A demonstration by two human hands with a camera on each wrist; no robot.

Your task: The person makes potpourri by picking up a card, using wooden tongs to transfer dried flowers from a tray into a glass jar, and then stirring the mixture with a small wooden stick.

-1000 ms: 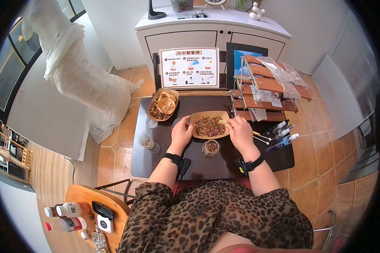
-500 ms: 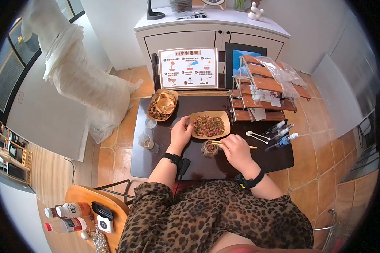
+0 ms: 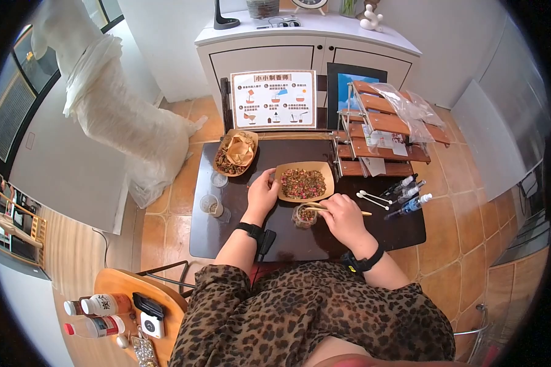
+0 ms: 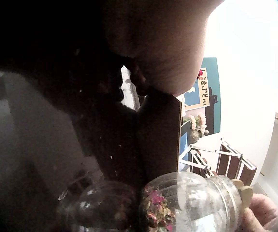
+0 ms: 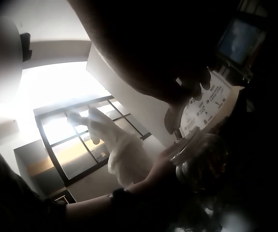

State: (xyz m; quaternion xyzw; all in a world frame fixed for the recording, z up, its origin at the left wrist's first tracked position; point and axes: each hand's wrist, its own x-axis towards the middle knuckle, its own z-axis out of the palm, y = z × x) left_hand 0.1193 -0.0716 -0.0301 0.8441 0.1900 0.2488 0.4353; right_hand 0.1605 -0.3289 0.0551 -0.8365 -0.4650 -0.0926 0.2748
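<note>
Tongs (image 3: 313, 207) from tray (image 3: 327, 174) to jar (image 3: 303, 222) mouth vs. prev., pinched by R fingers (image 3: 333, 202) just beside jar.

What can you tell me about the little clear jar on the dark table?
The jar is round and see-through, with ridges around its neck; glass or plastic, I can't tell. Pink, brown and greenish dried petals lie inside. It stands upright on the dark table, on the person's side of the cardboard tray. The right hand holds gold-coloured tweezers at its mouth; whether they touch the rim is unclear.
</note>
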